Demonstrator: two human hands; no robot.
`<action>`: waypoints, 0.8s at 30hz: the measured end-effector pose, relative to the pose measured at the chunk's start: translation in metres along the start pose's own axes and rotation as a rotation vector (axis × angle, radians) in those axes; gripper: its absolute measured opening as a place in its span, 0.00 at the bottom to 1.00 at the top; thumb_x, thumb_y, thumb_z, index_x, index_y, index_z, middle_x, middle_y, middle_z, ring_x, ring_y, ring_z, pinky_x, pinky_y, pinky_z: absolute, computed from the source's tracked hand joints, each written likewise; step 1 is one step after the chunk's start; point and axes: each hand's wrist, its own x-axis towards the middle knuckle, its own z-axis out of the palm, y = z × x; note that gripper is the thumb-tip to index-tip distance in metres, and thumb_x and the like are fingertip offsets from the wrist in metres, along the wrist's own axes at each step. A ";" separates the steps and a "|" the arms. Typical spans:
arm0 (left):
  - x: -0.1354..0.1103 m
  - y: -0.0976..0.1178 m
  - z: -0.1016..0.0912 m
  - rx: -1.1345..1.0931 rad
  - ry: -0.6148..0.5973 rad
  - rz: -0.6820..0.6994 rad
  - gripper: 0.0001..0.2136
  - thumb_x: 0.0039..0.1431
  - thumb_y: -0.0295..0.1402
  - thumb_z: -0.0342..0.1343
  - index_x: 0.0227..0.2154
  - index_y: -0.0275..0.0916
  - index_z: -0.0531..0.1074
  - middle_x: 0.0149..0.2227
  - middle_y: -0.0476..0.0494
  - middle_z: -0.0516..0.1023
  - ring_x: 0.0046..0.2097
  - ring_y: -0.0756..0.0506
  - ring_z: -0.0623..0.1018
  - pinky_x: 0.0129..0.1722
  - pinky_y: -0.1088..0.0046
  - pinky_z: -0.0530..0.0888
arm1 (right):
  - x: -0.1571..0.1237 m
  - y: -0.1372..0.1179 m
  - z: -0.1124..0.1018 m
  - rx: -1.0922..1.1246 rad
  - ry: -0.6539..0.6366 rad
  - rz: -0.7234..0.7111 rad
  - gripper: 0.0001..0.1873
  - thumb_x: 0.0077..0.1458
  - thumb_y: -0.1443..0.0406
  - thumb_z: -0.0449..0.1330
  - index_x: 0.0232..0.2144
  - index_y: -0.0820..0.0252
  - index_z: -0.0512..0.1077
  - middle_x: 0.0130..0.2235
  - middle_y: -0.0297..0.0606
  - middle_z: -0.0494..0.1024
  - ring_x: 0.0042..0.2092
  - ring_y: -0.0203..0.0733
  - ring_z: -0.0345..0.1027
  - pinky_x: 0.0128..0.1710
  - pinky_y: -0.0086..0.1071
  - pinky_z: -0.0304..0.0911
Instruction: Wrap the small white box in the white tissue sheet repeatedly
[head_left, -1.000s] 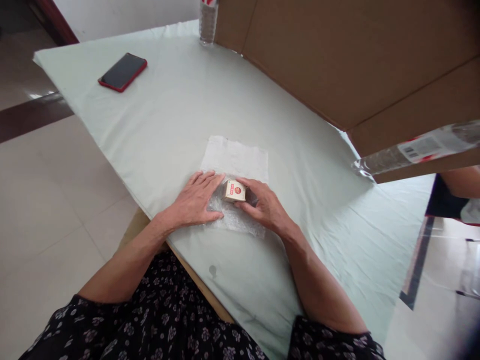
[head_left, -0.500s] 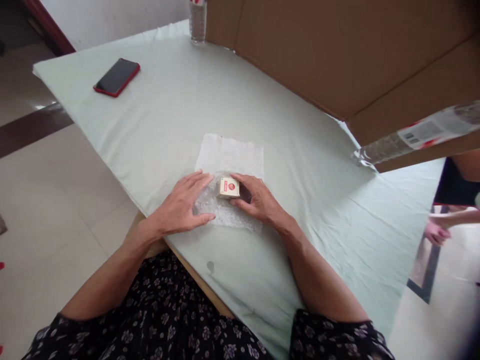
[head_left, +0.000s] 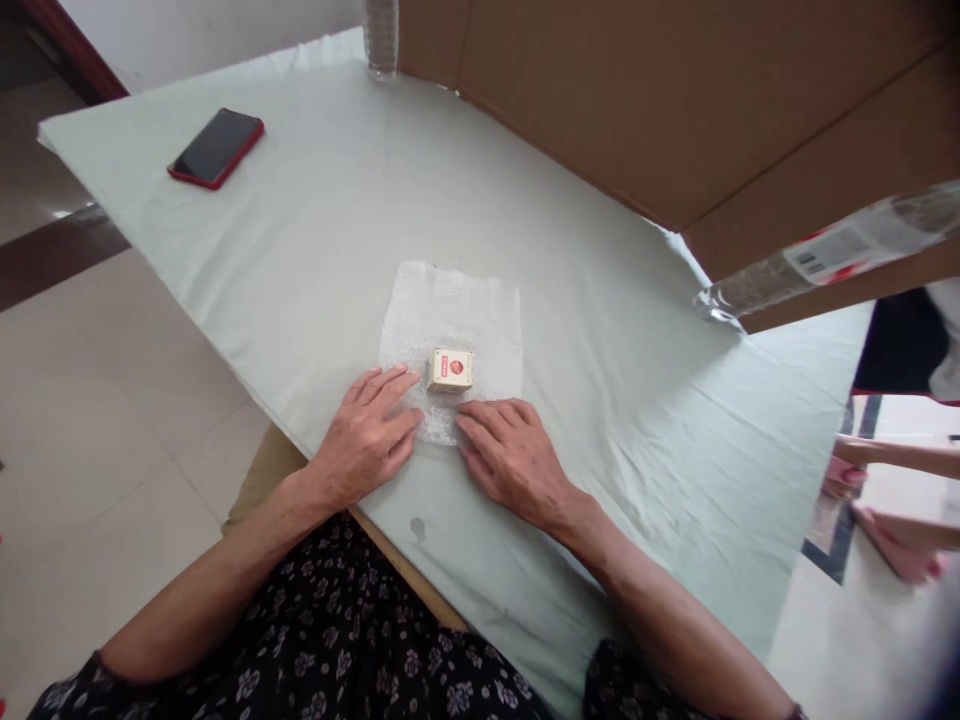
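A small cream box with a red label (head_left: 450,369) stands on a square sheet of bubble wrap (head_left: 457,310) spread on the pale green tablecloth (head_left: 315,220). My left hand (head_left: 365,440) lies flat on the near left corner of the sheet, fingers stretched out, just left of the box. My right hand (head_left: 510,455) rests flat on the near edge of the sheet, fingers extended, just below the box and not touching it. Neither hand holds anything.
A red-cased phone (head_left: 216,147) lies at the far left of the table. A large cardboard box (head_left: 675,100) fills the far right, with one clear plastic bottle (head_left: 817,255) beside it and another (head_left: 381,35) at the back. Another person's limbs (head_left: 892,500) show at the right edge.
My right hand has let go of the small box and drawn back to the sheet's near edge. My left hand also slid nearer to me. The box now stands free.
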 end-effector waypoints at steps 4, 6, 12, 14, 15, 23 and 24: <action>0.011 -0.004 -0.002 -0.089 0.148 -0.102 0.06 0.61 0.23 0.55 0.33 0.38 0.76 0.53 0.33 0.79 0.57 0.35 0.78 0.57 0.50 0.75 | 0.008 0.005 0.003 -0.020 0.178 0.029 0.09 0.62 0.73 0.56 0.39 0.56 0.74 0.43 0.40 0.84 0.40 0.44 0.74 0.45 0.41 0.62; 0.019 -0.006 -0.007 -0.105 0.157 -0.135 0.04 0.59 0.25 0.57 0.35 0.38 0.76 0.52 0.34 0.80 0.56 0.35 0.78 0.57 0.50 0.74 | 0.014 0.012 -0.002 0.012 0.233 0.083 0.06 0.63 0.70 0.57 0.37 0.55 0.74 0.43 0.40 0.84 0.42 0.44 0.76 0.44 0.40 0.63; 0.047 -0.007 -0.005 -0.109 0.052 -0.157 0.13 0.53 0.32 0.64 0.42 0.38 0.76 0.57 0.31 0.77 0.59 0.32 0.75 0.61 0.47 0.69 | 0.033 0.032 -0.008 0.273 0.276 0.280 0.03 0.61 0.65 0.61 0.33 0.55 0.72 0.49 0.42 0.81 0.48 0.47 0.77 0.47 0.41 0.67; 0.053 -0.008 0.000 -0.188 0.040 -0.218 0.06 0.56 0.32 0.63 0.37 0.39 0.75 0.55 0.34 0.79 0.58 0.35 0.77 0.60 0.50 0.71 | 0.037 0.037 -0.005 0.405 0.271 0.335 0.04 0.61 0.64 0.61 0.32 0.54 0.72 0.51 0.43 0.80 0.50 0.46 0.76 0.49 0.42 0.68; 0.056 -0.008 0.003 -0.249 0.033 -0.254 0.03 0.58 0.31 0.61 0.35 0.39 0.75 0.54 0.35 0.79 0.57 0.36 0.78 0.58 0.52 0.72 | 0.038 0.039 -0.002 0.474 0.268 0.360 0.05 0.61 0.63 0.61 0.32 0.54 0.72 0.51 0.42 0.80 0.50 0.46 0.76 0.50 0.42 0.68; 0.062 -0.014 0.011 -0.590 0.052 -0.422 0.05 0.62 0.34 0.59 0.31 0.40 0.75 0.48 0.41 0.82 0.49 0.43 0.81 0.42 0.69 0.77 | 0.045 0.044 0.008 0.823 0.204 0.514 0.07 0.59 0.60 0.62 0.30 0.55 0.72 0.48 0.39 0.82 0.49 0.44 0.76 0.53 0.41 0.68; 0.063 -0.014 0.012 -0.603 0.061 -0.421 0.05 0.61 0.34 0.59 0.30 0.40 0.75 0.47 0.42 0.82 0.49 0.43 0.81 0.44 0.68 0.77 | 0.045 0.044 0.008 0.837 0.210 0.527 0.07 0.58 0.60 0.62 0.30 0.55 0.72 0.48 0.39 0.82 0.48 0.44 0.76 0.53 0.41 0.68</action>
